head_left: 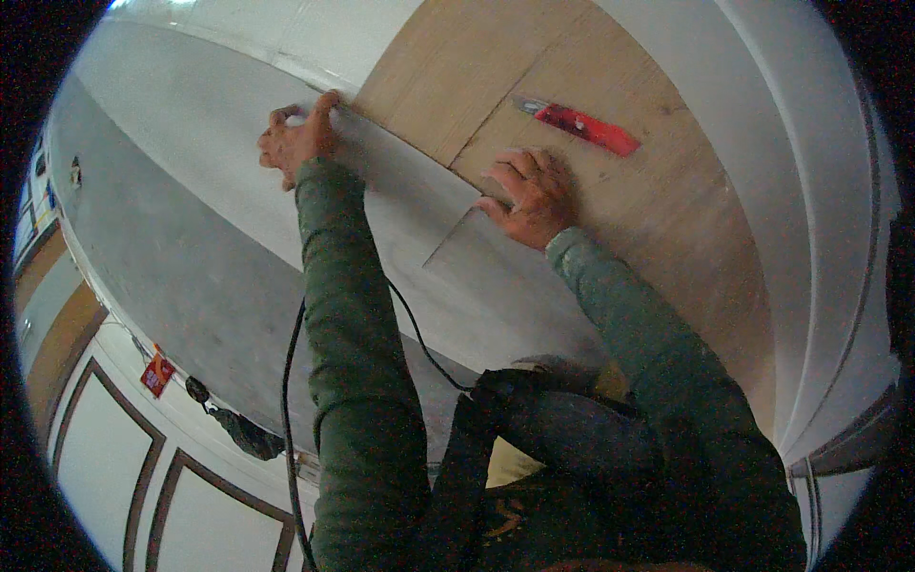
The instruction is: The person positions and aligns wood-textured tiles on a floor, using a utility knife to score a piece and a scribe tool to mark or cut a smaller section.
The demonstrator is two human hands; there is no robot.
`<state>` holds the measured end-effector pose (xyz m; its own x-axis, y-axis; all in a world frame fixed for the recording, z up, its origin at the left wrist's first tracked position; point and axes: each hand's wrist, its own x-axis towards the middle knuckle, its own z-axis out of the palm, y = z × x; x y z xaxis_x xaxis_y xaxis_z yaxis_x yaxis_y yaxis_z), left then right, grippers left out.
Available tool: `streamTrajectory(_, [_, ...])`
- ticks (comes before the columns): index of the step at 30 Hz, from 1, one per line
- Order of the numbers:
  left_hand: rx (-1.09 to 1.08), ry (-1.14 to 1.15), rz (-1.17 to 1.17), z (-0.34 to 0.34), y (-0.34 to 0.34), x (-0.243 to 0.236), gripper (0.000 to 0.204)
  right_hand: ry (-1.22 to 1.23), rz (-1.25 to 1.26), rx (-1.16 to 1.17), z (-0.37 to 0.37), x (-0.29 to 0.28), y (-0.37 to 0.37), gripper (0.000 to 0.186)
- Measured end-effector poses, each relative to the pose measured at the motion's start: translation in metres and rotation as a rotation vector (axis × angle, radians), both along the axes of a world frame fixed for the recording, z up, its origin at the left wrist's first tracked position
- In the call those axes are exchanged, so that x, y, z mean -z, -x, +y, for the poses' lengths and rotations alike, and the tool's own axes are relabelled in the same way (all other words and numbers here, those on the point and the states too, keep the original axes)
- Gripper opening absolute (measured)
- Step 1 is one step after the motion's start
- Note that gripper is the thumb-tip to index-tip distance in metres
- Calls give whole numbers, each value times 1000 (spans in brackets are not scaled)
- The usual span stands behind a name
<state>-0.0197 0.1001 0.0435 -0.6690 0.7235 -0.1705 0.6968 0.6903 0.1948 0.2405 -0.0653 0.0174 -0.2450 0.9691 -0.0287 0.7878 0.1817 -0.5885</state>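
Centrally, the light grey plank [396, 181] lay flat, its long axis slanting from upper left to lower right, with 1 long edge against the wood-toned floor [672, 205]. The governing relation was between this edge and the 2 hands: the left hand [300, 145] stood toward the upper-left stretch, and the right hand [534, 198] lay nearer the end joint [452, 234], which crossed the axis at the plank's lower-right end. The plank thus ran up and leftward from the right grip. The left grip was half curled, digits parted at the edge; whether it pinched the plank could not be told. The right grip was loosely spread, fingers bent, thumb near the joint's corner, with nothing visibly held. Beyond the right hand, a red utility knife [586, 128] rested on the wood-toned floor, blade toward the upper left. Farther out, a black cable [290, 410] passed beside the left forearm.
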Motion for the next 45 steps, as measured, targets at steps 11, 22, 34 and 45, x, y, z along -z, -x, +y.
streamTrajectory(11, [-43, 20, 54, 2, 6, 14, 74, -36, 41, -54, 2, -5, -4, 24])
streamTrajectory(22, [0, -5, 56, 1, 5, 22, 73, -129, 168, -104, 0, 3, -4, 19])
streamTrajectory(34, [-16, -23, -17, -1, 4, 20, 75, 236, 135, 434, -21, -22, 40, 25])
streamTrajectory(45, [-5, -29, -37, -1, 7, 19, 74, 391, 551, 913, -37, -16, 73, 24])
